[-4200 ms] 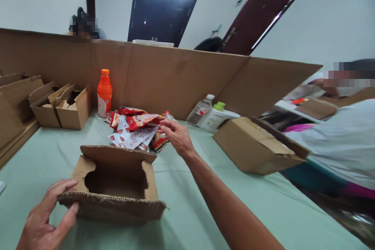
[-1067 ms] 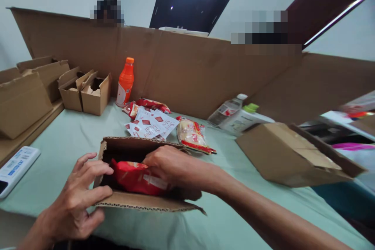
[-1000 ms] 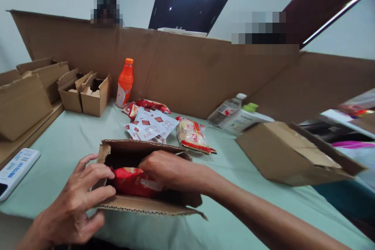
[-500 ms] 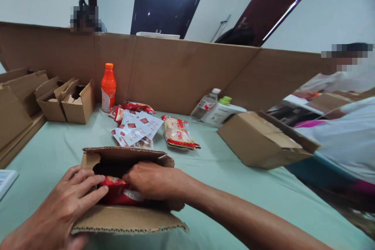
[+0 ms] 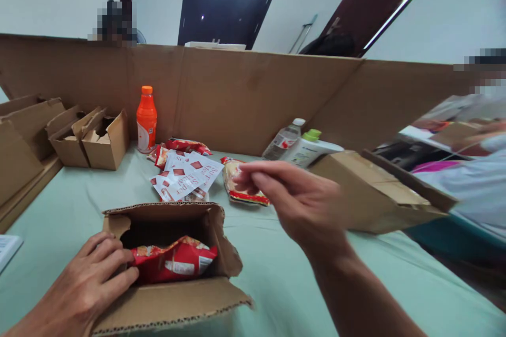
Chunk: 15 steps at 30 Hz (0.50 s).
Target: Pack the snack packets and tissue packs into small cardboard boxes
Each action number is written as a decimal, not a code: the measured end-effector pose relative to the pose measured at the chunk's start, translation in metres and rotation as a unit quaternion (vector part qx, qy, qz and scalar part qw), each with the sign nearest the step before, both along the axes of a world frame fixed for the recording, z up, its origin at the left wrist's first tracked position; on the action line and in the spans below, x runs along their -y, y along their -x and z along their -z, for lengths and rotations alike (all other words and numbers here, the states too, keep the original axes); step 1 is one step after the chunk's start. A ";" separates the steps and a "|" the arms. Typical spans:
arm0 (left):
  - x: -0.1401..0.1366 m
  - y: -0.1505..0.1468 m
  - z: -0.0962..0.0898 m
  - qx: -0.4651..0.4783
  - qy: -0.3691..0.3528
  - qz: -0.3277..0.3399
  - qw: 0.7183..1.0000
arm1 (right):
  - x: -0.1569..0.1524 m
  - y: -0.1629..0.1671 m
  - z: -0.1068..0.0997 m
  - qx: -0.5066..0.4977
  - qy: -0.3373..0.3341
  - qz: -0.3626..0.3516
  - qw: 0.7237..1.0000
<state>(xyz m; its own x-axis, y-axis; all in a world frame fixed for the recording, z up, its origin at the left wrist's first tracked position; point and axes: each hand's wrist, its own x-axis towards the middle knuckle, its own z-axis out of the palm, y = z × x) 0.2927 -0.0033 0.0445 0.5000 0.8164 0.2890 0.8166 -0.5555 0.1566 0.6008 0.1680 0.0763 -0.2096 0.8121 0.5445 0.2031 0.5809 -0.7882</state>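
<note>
left hand point(image 5: 85, 287) fingers curled on open box point(image 5: 174, 303) rim, tips touching 1 red packet point(image 5: 174, 262) inside. right hand point(image 5: 294, 200) raised, blurred, fingers seemingly loose, holding nothing.

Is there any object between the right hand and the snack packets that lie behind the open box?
Nothing visible blocks it. The right hand is empty, raised over the green cloth, its fingertips near the yellowish packet. The open box with the red packet sits nearer, to the left.

The right hand point(image 5: 300, 202) is motion-blurred; the white device point(image 5: 8, 250) is cut off.
</note>
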 end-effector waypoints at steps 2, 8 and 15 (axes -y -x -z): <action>-0.002 -0.001 0.001 0.012 -0.008 -0.006 1.000 | -0.034 0.003 0.028 0.001 0.199 0.012 0.980; -0.006 0.003 -0.003 -0.005 0.001 0.029 1.000 | -0.093 0.043 0.116 0.090 0.390 -0.012 0.916; -0.008 0.000 -0.006 0.013 0.022 0.029 0.999 | -0.110 0.067 0.129 0.120 0.438 -0.022 0.891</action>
<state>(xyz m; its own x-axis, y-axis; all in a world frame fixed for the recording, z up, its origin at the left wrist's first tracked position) 0.2925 0.0046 0.0503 0.5397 0.7985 0.2667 0.7783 -0.5940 0.2035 0.5342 0.2784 -0.0527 -0.2768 0.8916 -0.3584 0.4192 -0.2235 -0.8799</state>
